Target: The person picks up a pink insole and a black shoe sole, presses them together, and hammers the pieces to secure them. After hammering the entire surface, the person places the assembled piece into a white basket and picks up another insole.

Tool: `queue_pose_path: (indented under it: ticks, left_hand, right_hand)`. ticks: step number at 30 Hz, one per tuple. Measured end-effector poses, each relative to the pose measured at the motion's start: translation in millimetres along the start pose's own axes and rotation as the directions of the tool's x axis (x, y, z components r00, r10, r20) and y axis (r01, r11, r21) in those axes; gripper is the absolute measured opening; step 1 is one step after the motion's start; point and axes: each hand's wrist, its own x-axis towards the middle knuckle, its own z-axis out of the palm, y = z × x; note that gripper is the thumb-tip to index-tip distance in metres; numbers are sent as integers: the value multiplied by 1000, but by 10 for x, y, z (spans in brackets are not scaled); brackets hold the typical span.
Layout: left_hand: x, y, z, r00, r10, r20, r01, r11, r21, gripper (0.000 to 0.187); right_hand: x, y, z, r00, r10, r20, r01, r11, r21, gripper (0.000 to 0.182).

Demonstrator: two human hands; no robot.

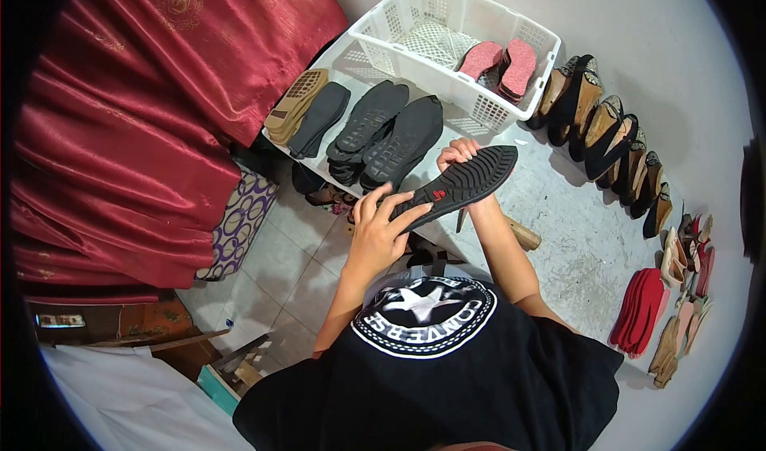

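Blk tee (511, 379), then blk ridged sole (480, 172) w/ red mark (439, 195).

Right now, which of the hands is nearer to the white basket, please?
The right hand, at the basket-facing edge of the black sole, just short of the white basket; the left hand is farther off.

This place looks like a small shoe-making workshop, maybe inside a home. On the worktable (558, 232) there are stacks of black soles (403, 144) and tan soles (297, 104), and red insoles (638, 311) lie at the far side. A white plastic crate (447, 76) holds pink soles (519, 66). Along the wall stands a row of shoes (610, 136). The red curtain (144, 132) and the tiled floor (275, 267) give the homelike look
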Motion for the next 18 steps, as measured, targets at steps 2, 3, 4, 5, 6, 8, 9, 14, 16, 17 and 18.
queue_pose_path:
  ticks: [2, 3, 4, 5, 6, 8, 9, 14, 16, 17, 18]
  left_hand:
    - [-53, -41, 39, 1000, 0, 21, 1, 1000, -23, 55]
    - [-80, -55, 67, 998, -52, 43, 57, 991, -125, 57]
    - [-105, -68, 94, 992, -102, 70, 115, 968, -224, 58]
    - [-123, -80, 108, 984, -149, 101, 174, 932, -318, 59]
    - [-124, -96, 105, 995, -82, 60, 94, 969, -227, 66]
    - [-121, -68, 75, 988, -111, 111, 137, 957, -256, 70]
    - [-122, -51, 55, 982, -127, 137, 160, 950, -269, 73]
    - [-92, -32, 43, 961, -169, 219, 213, 957, -195, 82]
    - [-96, -75, 67, 978, -161, 136, 185, 963, -193, 82]
    - [-100, -84, 56, 978, -175, 115, 194, 963, -188, 81]
    - [-113, -93, 41, 978, -189, 93, 203, 962, -182, 79]
  right_hand:
    - [25, 49, 43, 994, 53, 99, -52, 998, -19, 33]
    - [51, 36, 26, 983, 98, 152, -92, 995, -46, 33]
    - [86, 14, -7, 968, 145, 203, -133, 988, -75, 34]
    - [104, 6, -36, 948, 194, 251, -172, 979, -105, 35]
    - [99, 40, -5, 947, 205, 246, -178, 976, -129, 36]
    - [93, 97, 51, 951, 208, 227, -177, 973, -151, 36]
    - [94, 121, 55, 953, 211, 217, -179, 971, -161, 35]
    - [205, 145, -2, 929, 248, 276, -211, 965, -157, 34]
    - [267, 149, -56, 928, 221, 301, -167, 967, -193, 33]
    - [251, 113, -62, 961, 171, 218, -121, 966, -227, 33]
    - [181, 136, 45, 984, 116, 135, -77, 961, -264, 36]
